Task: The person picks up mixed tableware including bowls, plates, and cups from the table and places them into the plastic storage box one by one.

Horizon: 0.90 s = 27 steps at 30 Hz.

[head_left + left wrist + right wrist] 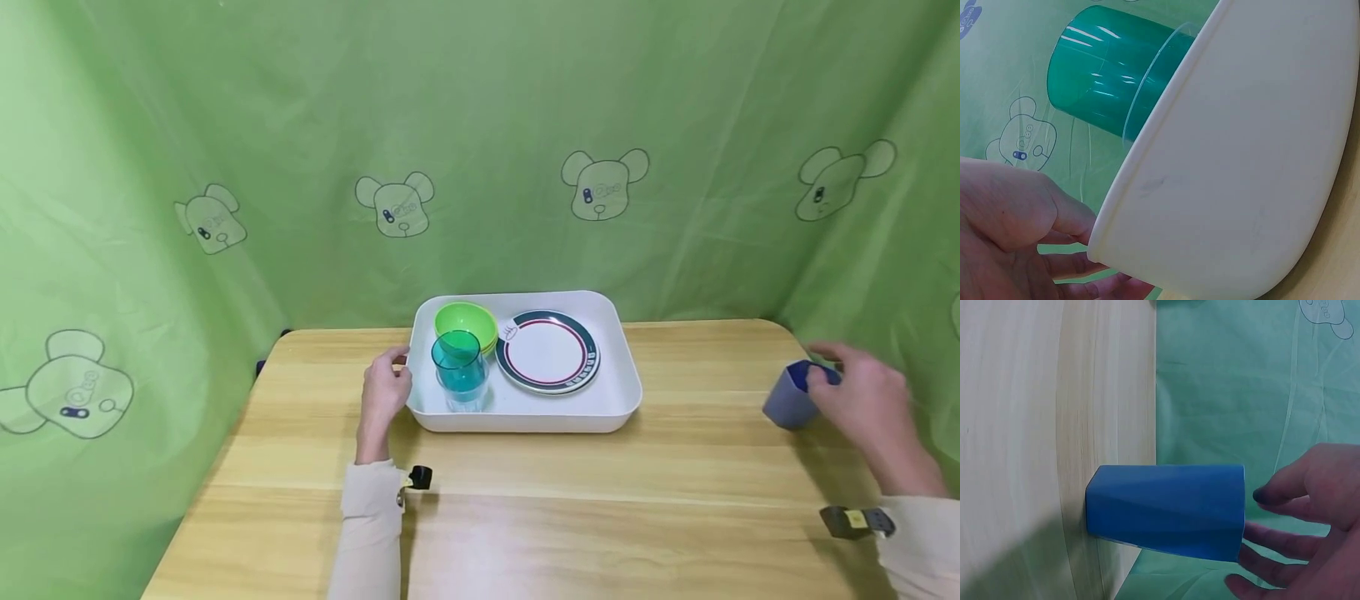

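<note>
At the tray's left side my left hand grips the white tray, thumb at the rim and other fingers beyond it in the left wrist view. In the tray stand a teal tumbler nested in a clear cup, stacked green and yellow bowls and a stack of plates with a dark green rim. On the right, a blue faceted cup stands upright on the table. My right hand is at its mouth, thumb and fingers spread apart around the rim.
The wooden table carries the tray near its back edge, and the blue cup is near the right edge. Green curtains with bear-face drawings hang close behind and at both sides.
</note>
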Available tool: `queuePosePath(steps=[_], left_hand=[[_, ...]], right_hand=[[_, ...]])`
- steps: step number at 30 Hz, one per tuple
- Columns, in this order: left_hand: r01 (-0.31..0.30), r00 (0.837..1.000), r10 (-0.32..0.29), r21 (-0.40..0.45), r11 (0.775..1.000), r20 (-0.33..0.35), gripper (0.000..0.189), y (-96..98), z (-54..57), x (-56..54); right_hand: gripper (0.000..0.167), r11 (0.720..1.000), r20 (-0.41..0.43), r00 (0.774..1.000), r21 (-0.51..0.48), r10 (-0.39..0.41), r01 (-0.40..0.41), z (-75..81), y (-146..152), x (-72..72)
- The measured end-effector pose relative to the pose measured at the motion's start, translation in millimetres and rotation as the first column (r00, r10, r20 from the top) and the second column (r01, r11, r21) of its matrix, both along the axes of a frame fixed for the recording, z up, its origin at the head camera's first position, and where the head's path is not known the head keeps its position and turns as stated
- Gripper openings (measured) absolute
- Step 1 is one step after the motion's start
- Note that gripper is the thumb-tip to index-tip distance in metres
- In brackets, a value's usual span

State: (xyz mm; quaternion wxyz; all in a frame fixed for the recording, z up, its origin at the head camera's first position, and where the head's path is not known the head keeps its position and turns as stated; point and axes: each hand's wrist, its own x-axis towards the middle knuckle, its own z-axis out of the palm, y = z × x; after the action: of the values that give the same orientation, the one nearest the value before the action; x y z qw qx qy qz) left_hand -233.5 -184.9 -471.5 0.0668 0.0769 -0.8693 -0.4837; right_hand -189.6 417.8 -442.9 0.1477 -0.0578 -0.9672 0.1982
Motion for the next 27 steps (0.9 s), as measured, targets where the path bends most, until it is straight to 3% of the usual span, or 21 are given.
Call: queuePosePath(steps=[14, 27], left_hand=[[0.001, 1.0, -0.001, -0.016, 1.0, -0.001, 0.044, 0.4, 0.2, 1.1], [-0.008, 1.0, 0.009, -0.031, 0.999, 0.009, 0.043, 1.5, -0.3, 0.8]], right_hand=[[0.042, 1.0, 0.003, 1.0, -0.007, -0.02, 0.02, -4.0, 10.4, 7.0], [0.046, 0.998, 0.062, 0.997, -0.047, -0.041, 0.044, -6.0, 20.6, 9.8]])
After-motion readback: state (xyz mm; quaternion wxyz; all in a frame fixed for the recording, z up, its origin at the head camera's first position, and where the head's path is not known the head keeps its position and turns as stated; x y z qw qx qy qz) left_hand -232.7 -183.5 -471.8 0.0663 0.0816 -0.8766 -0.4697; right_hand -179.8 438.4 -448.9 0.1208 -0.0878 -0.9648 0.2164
